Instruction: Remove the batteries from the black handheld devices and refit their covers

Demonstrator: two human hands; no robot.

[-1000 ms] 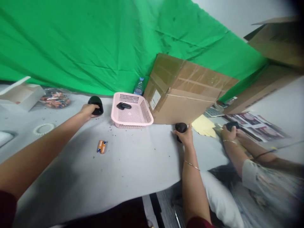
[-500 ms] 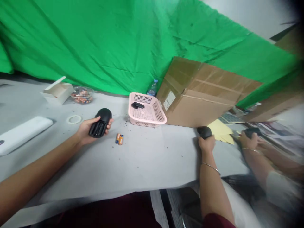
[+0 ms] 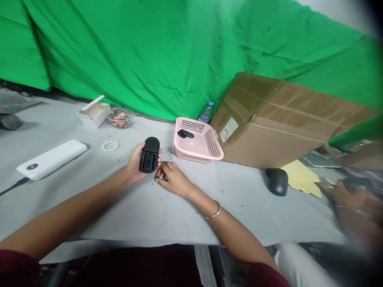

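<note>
Your left hand [image 3: 135, 165] curls its fingers around a black battery holder [image 3: 149, 155]; its open slots seem empty, though the view is poor. Your right hand [image 3: 176, 180] brings its fingertips [image 3: 164, 172] together on the orange batteries [image 3: 158, 174], lying just beside the holder on the grey table [image 3: 185, 215].

Big green cloth [image 3: 134, 52] hanging all along the back, over a pale grey table top [image 3: 167, 223], pale wall [image 3: 338, 10] showing high up.
</note>
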